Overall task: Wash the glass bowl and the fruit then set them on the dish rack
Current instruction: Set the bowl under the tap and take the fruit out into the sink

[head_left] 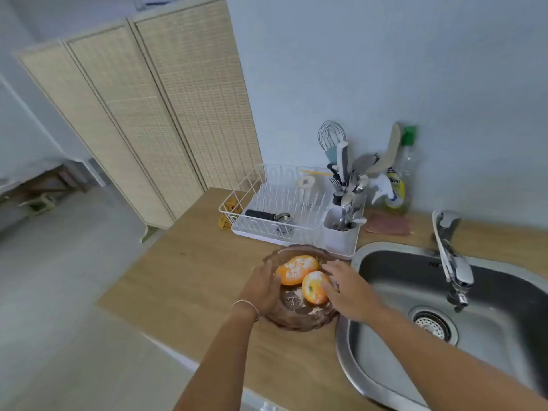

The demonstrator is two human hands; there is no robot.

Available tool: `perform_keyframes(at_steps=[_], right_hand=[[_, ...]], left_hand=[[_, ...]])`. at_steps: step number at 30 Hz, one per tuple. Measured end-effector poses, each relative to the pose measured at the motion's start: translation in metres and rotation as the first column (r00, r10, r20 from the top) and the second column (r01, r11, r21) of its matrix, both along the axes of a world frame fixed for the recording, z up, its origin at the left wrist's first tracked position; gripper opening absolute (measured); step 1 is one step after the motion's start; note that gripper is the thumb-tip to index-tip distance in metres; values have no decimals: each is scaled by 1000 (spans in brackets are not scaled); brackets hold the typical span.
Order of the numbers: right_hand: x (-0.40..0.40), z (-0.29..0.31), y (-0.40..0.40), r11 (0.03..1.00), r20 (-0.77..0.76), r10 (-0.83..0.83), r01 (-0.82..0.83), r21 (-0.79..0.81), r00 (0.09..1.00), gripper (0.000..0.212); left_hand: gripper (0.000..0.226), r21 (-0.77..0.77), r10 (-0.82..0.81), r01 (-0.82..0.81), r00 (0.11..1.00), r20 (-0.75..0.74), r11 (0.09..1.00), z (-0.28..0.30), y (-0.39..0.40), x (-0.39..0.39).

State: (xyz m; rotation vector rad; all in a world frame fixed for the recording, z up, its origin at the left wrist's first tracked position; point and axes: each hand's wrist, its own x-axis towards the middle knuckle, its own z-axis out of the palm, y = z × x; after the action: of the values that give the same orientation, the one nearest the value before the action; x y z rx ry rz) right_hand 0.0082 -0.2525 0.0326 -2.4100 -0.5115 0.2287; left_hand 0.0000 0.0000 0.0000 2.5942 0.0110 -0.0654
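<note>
A brownish glass bowl (299, 317) stands on the wooden counter just left of the sink. Two orange fruits lie in it, both dusted with white powder: one at the back (296, 269), one nearer the front right (313, 288). My left hand (262, 287) grips the bowl's left rim. My right hand (347, 289) rests on the bowl's right side, fingers touching the front fruit. The white wire dish rack (284, 209) stands behind the bowl, against the wall.
The steel sink (444, 310) with its tap (453, 262) fills the right. A utensil caddy (342, 226), a dish soap bottle (396, 188) and a pink cloth (388, 223) sit by the wall. A dark cylindrical item lies in the rack. The counter edge runs down the left.
</note>
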Motion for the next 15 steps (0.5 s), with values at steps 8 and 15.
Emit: perform_keyframes(at_steps=[8, 15], right_hand=[[-14, -18, -15, 966, -144, -244, 254, 54, 959, 56], [-20, -20, -38, 819, -300, -418, 498, 284, 858, 22]], left_hand=[[69, -156, 275, -289, 956, -104, 945, 11, -13, -35], [50, -252, 360, -367, 930, -75, 895, 3, -48, -31]])
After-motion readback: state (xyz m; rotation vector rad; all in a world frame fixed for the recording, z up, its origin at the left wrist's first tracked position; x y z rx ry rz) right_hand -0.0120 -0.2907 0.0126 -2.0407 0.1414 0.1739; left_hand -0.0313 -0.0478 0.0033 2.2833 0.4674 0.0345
